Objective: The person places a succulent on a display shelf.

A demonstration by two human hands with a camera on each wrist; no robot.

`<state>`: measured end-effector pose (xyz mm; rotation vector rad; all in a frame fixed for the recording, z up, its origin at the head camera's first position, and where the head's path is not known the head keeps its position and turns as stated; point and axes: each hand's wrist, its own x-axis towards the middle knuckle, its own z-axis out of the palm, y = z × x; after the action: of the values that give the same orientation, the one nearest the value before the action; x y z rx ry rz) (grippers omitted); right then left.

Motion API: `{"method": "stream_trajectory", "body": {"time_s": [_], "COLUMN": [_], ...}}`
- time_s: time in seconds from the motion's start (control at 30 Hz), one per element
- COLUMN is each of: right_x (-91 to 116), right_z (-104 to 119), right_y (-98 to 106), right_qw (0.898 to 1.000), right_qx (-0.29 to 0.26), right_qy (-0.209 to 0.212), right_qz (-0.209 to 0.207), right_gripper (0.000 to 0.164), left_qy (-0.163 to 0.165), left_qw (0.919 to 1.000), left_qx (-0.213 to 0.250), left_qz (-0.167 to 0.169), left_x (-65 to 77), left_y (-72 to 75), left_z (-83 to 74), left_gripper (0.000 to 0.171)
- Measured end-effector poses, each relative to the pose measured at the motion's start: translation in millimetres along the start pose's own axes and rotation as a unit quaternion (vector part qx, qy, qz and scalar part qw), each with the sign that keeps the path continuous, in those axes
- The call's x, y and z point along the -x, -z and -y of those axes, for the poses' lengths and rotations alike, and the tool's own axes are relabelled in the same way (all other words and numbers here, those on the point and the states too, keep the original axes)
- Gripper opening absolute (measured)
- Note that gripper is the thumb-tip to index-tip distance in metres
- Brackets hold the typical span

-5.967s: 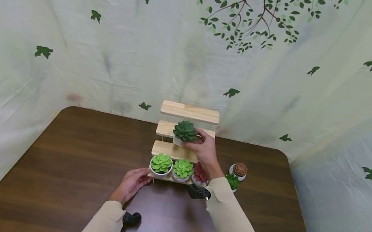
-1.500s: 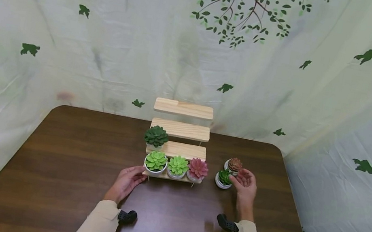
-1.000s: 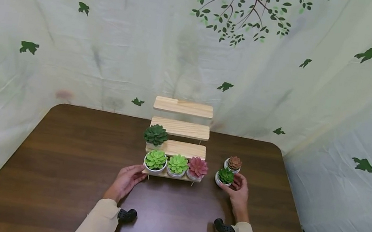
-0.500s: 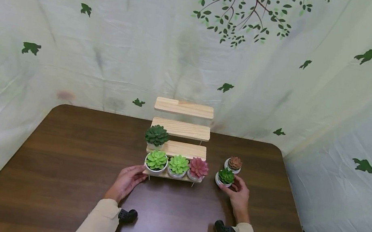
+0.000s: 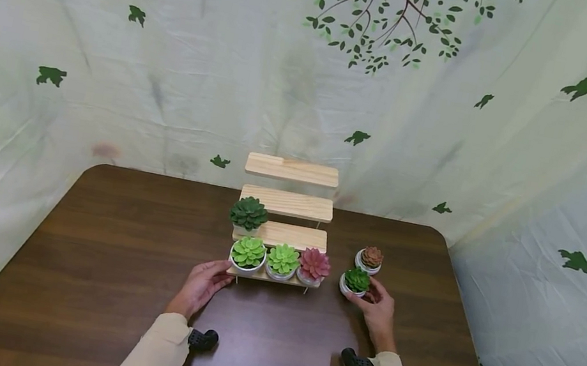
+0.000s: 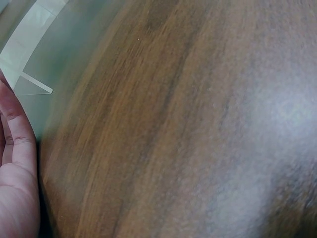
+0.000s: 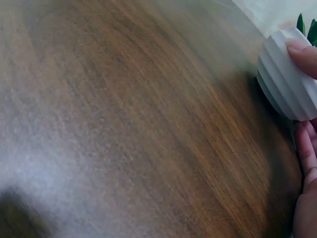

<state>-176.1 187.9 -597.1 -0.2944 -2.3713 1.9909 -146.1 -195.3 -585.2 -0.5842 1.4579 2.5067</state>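
Observation:
My right hand (image 5: 379,314) grips the white ribbed pot (image 7: 283,82) of a dark green succulent (image 5: 357,278) standing on the table; the thumb lies on the pot's side in the right wrist view. At the lowest step's left end, my left hand (image 5: 199,287) holds the tiered wooden plant stand (image 5: 293,235). A light green succulent (image 5: 248,253), another light green succulent (image 5: 283,260) and a red succulent (image 5: 314,265) fill that step. On the second step's left end sits a bluish-green succulent (image 5: 249,213). The left fingertips' contact is out of the left wrist view.
Just behind the right hand's pot stands a brown succulent (image 5: 371,257) in a white pot. The brown wooden table (image 5: 133,234) reaches back to a pale leaf-printed curtain (image 5: 185,61). The upper two steps (image 5: 292,170) bear no pots.
The bluish-green succulent has gone from my right hand to the second step. My right hand then moved right to the dark green succulent's pot and took hold; the left hand stayed on the stand.

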Motion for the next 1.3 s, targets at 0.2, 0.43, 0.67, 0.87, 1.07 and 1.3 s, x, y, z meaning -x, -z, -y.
{"method": "stream_trajectory", "body": {"time_s": [0.2, 0.43, 0.67, 0.87, 1.07, 1.3], "right_x": [1, 8, 7, 1, -4, -5], "right_z": [-1, 17, 50, 70, 92, 127], "right_y": [1, 1, 0, 0, -9, -26], "right_qw": [1.0, 0.999, 0.997, 0.992, 0.992, 0.986], "right_qx": [-0.014, -0.047, -0.064, -0.063, -0.051, -0.073], "right_qy": [-0.005, -0.025, 0.052, 0.11, 0.109, 0.13], "right_qz": [-0.003, -0.006, -0.004, 0.008, 0.033, 0.069], "right_gripper": [0.062, 0.064, 0.058, 0.057, 0.057, 0.056], "left_qy": [-0.001, -0.001, -0.001, -0.004, -0.006, -0.002], "left_qw": [1.0, 1.0, 1.0, 1.0, 1.0, 0.9999], "left_qx": [0.0, 0.001, 0.0, -0.001, -0.004, -0.005], "left_qz": [-0.001, 0.001, -0.001, -0.003, -0.006, -0.009], "left_x": [0.3, -0.1, -0.5, 0.2, 0.4, 1.0], "left_y": [0.5, 0.6, 0.7, 1.3, 3.0, 1.6], "left_z": [-0.1, 0.1, 0.5, 1.0, 1.6, 1.1], "left_gripper": [0.022, 0.021, 0.021, 0.021, 0.022, 0.019]}}
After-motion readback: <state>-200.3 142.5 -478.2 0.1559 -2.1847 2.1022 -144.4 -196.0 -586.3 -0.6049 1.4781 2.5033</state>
